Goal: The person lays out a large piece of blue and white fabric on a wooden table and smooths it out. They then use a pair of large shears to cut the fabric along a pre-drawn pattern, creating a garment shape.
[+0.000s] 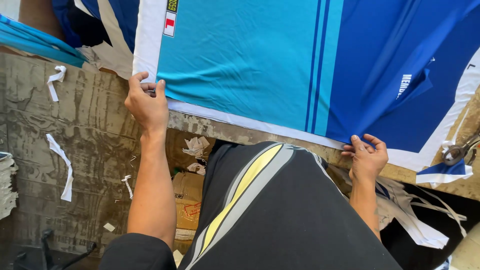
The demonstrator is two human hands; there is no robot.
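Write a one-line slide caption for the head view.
Both hands, left and right, pinch the blue printed fabric's near edge.

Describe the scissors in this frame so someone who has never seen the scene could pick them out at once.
Start from the large blue and turquoise fabric sheet spread over the worn table, then follow its white-bordered lower edge past the right hand to the picture's right edge. There the scissors lie, partly cut off by the frame. They are the only grey metal thing among cloth and paper scraps.
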